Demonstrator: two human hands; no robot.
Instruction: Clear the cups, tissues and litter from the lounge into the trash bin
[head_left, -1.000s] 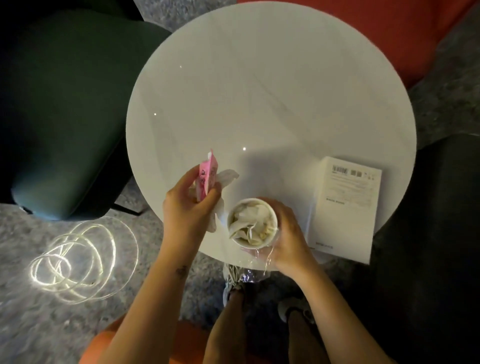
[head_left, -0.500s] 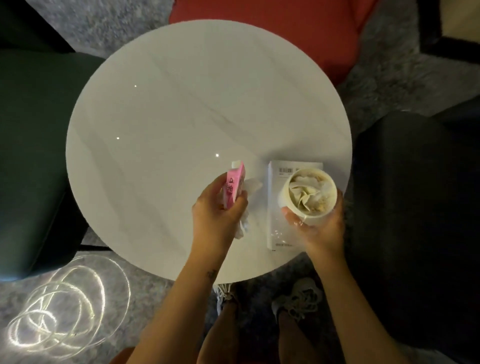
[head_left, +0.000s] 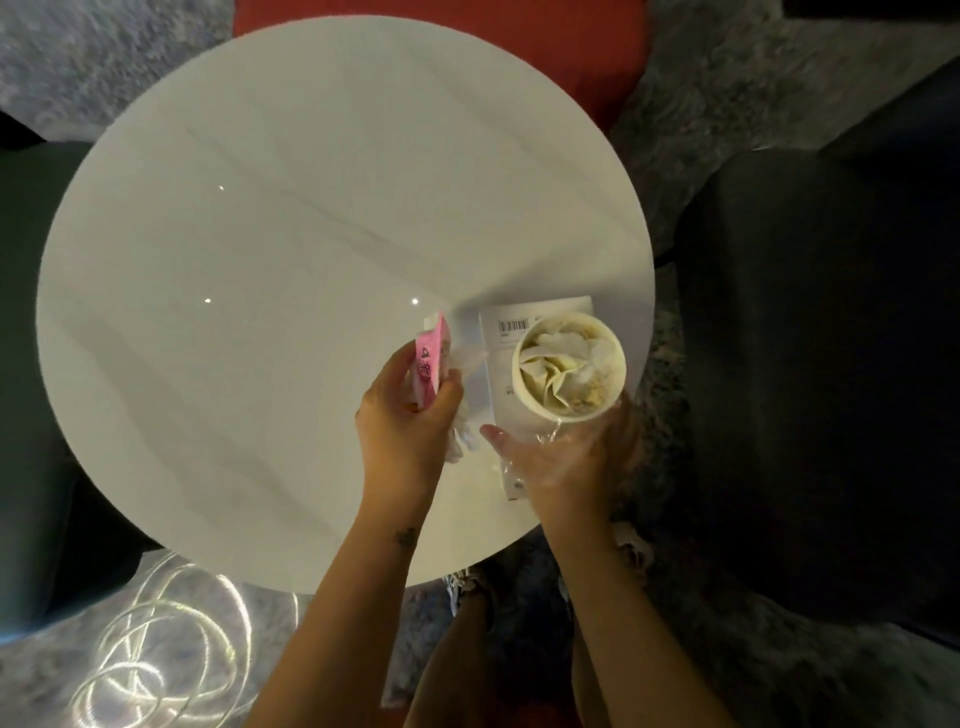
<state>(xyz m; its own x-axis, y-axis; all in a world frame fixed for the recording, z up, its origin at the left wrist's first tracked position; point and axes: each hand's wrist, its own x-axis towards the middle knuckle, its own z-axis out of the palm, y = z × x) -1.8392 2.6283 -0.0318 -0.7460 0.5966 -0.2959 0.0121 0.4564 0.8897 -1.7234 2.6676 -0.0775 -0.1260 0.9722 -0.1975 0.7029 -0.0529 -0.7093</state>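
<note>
The left hand (head_left: 410, 431) is curled round a pink packet (head_left: 428, 366), pinched between thumb and fingers so that it sticks up past the fingertips, and a crumpled white tissue (head_left: 460, 436) is bunched against the same palm. Just to its right, the right hand (head_left: 566, 462) grips a paper cup (head_left: 569, 364) from below. The cup is upright, stuffed with wadded tissues, and sits beyond the knuckles, while one digit stretches out toward the left hand. Clear film (head_left: 524, 462) drapes over the right hand. Under the cup and right hand, a white box (head_left: 496, 384) with a barcode lies flat on the round surface (head_left: 260, 260).
</note>
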